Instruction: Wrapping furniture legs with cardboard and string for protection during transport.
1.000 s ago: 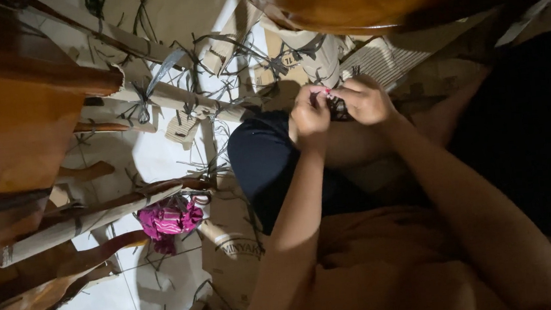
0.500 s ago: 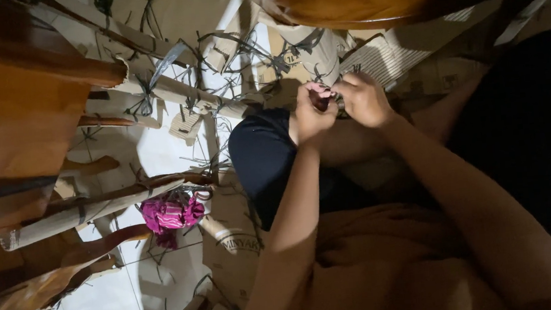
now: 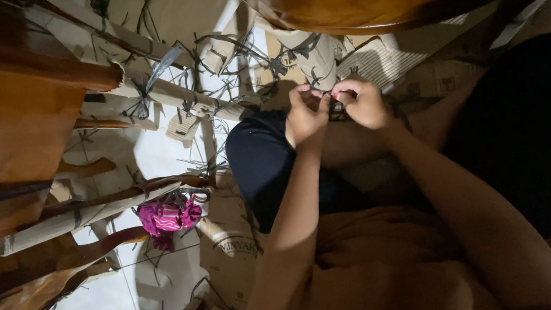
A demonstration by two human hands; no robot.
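Dark and small, a strap-like piece sits pinched between both hands just above the black-clad knee, the landmark of the head view. Left hand curls its fingertips narrowly onto the piece's near end; right hand nips the other end with thumb and forefinger. By my reading the step is fine fingertip work on this piece, and the next move calls for a steady two-handed grip. Left of the knee lies a pink cloth bundle; beyond it, cardboard rolls tied with dark strips.
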